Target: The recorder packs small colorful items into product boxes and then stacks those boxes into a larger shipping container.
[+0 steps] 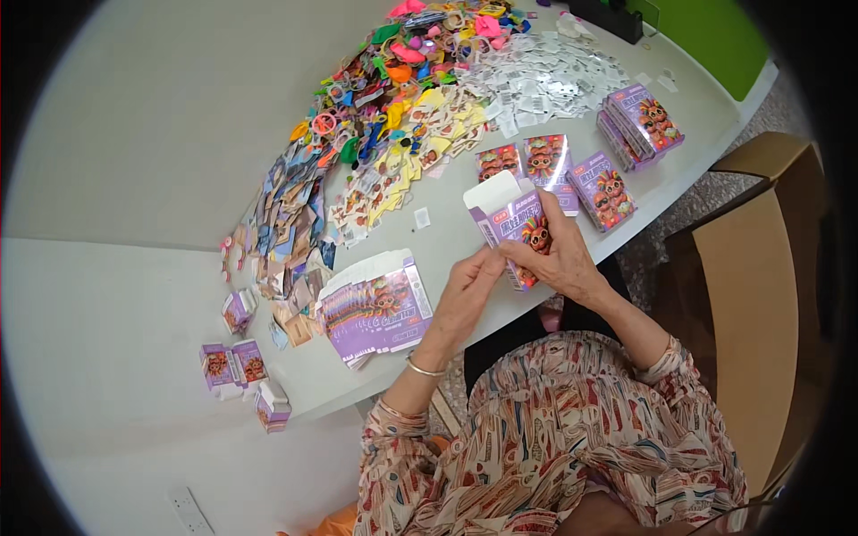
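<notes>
Between my two hands is a small purple carton (517, 220) with cartoon figures on its front and a white flap standing up at its top. My right hand (561, 252) wraps its right side, thumb across the front. At its lower left edge, the fingers of my left hand (478, 279) pinch the carton. Left of my left hand lies a fanned stack of flat, unfolded cartons (380, 308). Just beyond the held carton, more purple cartons (547, 161) lie on the table, and another carton (603, 192) rests to the right of my right hand.
Heaps of colourful small toys (402, 62), printed cards (286, 214), yellow stickers (420, 143) and white packets (536, 76) cover the table's far side. Stacked cartons (648, 125) stand at the right. Several cartons (234, 364) sit at far left. A cardboard box (746, 304) is beside me.
</notes>
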`<state>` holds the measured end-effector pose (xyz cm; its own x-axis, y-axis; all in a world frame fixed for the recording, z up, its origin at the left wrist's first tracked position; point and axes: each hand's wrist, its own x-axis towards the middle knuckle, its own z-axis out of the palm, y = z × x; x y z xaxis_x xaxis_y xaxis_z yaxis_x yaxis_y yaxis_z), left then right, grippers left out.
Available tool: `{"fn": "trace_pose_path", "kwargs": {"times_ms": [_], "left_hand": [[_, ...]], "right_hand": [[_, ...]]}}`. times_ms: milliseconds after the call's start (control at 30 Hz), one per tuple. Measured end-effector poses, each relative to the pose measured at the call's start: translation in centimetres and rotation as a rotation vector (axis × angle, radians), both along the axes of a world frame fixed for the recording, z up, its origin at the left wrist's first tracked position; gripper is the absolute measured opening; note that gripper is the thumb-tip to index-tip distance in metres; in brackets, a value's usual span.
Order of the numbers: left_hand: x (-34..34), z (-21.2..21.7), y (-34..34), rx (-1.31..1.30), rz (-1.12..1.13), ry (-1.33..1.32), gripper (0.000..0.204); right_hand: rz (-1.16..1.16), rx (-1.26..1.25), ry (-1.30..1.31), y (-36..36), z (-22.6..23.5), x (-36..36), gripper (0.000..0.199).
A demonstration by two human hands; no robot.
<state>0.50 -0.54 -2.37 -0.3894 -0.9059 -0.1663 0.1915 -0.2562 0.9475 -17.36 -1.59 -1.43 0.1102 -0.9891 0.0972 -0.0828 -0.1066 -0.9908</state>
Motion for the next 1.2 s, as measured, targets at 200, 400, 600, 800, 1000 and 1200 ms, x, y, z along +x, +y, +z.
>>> {"fn": "trace_pose_path", "kwargs": {"times_ms": [200, 400, 600, 800, 1000, 1200], "left_hand": [[2.7, 1.6, -1.9, -0.233, -0.125, -0.453, 0.022], [5.1, 1.0, -4.8, -0.47, 0.069, -0.716, 0.021], [7.0, -2.7, -8.4, -0.944, 0.258, -1.372, 0.013], [6.2, -3.1, -12.2, -0.962, 0.267, -1.269, 0.005], [3.6, -3.6, -15.1, -0.986, 0.281, -1.395, 0.007], [3.1, -3.0, -16.7, -0.948, 0.282, -1.443, 0.011]], "right_hand": [[0.037, -0.104, 0.321, 0.2, -1.7, 0.6, 0.092], [0.027, 0.024, 0.377, 0.9, -1.5, 0.5, 0.097], [0.094, 0.075, 0.401, 1.7, -1.1, 0.6, 0.098], [0.091, 0.079, 0.408, 1.6, -1.1, 0.5, 0.098], [0.078, 0.045, 0.393, 1.4, -2.0, 0.2, 0.096], [0.076, 0.057, 0.409, 1.1, -1.8, 0.1, 0.096]]}}
